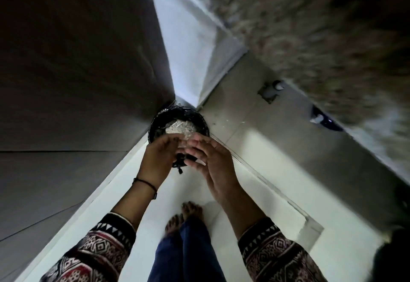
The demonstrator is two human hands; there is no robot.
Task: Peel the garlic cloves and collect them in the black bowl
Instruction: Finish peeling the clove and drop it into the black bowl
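I am standing and looking straight down. A round black bin point(155, 124) lined with a black bag stands on the floor in a corner, with a heap of pale garlic skins point(180, 127) inside. My left hand point(158, 156) and my right hand point(210, 159) are held close together just above its near rim, fingers stretched out and nearly touching. A few thin pale skins point(186, 142) show between the fingertips. A knotted end of the black bag point(179, 166) hangs below my hands. No black bowl and no cloves are in view.
A dark cabinet face point(77, 70) rises on the left, and a speckled stone counter point(321, 26) runs along the right. My bare feet point(184, 217) stand on the pale tiled floor point(255, 148) just behind the bin. A white wall panel point(188, 48) fills the corner.
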